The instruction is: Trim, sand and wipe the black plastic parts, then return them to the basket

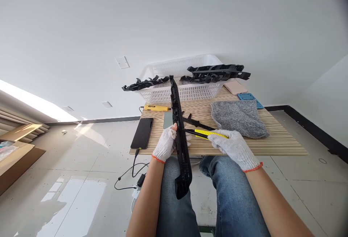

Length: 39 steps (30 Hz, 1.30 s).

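Basket [195,93] (white), black parts [217,73] overhanging, hands [164,144] [236,147] holding strip [182,150], cutter [203,133]

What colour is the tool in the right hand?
The tool is yellow and black; see the head view.

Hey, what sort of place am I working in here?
Probably a small makeshift workshop corner: black plastic parts lie in and across a white basket on a table, and the gloved right hand holds what looks like a yellow knife.
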Motion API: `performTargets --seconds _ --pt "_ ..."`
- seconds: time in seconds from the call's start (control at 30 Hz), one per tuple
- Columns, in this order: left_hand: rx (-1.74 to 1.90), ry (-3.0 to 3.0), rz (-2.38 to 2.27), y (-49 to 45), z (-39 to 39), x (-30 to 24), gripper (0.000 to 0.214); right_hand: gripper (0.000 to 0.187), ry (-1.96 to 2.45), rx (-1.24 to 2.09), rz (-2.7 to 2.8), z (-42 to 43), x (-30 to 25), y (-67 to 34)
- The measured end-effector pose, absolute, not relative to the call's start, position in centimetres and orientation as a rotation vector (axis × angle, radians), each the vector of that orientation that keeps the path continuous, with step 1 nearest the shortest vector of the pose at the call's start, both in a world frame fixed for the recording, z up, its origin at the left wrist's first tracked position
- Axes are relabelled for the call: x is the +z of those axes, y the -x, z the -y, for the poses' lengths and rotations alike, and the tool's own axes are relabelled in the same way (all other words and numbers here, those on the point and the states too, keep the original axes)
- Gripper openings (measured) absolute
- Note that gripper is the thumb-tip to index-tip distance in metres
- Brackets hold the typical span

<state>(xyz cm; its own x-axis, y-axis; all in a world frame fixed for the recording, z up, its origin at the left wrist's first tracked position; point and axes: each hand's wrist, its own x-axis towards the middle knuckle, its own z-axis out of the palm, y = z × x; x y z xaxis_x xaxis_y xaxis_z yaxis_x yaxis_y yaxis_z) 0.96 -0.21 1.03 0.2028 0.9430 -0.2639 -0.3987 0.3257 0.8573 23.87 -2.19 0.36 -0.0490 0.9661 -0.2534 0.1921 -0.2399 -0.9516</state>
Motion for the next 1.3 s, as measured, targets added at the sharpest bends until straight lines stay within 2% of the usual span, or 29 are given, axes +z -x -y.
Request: performTargets --seconds 0.13,0.23,0.4,0.47,0.73,1.0,1.3 --pt "1.042 -0.766 -0.899 -0.8 0.3 1.0 0.057 0.051 1.510 1.417 1.286 2.3 0.5 -23.8" --pt "1.064 -0.772 -0.854 -0.7 0.3 0.9 0.053 0.054 1.503 1.325 1.091 2.2 0.4 -23.8" --pt "1.061 -0.784 -0.913 -1.0 0.8 1.7 0.080 0.057 1.468 1.247 0.855 2.1 0.6 -23.7" --pt "1.053 -0.817 -0.940 -1.2 1.0 2.1 0.083 0.056 1.468 1.249 0.878 2.1 0.7 -23.7" --pt "1.138 -0.739 -0.821 -1.3 0.3 1.1 0.048 0.054 1.456 1.254 0.942 2.1 0.3 -23.8" --pt "1.202 -0.675 -0.905 -1.0 -0.2 1.0 0.061 0.047 1.458 1.302 0.989 2.1 -0.3 -24.0" --pt "1.165 -0.646 -0.839 -1.0 -0.6 0.3 0.056 0.056 1.432 1.392 1.154 2.4 0.1 -24.5"
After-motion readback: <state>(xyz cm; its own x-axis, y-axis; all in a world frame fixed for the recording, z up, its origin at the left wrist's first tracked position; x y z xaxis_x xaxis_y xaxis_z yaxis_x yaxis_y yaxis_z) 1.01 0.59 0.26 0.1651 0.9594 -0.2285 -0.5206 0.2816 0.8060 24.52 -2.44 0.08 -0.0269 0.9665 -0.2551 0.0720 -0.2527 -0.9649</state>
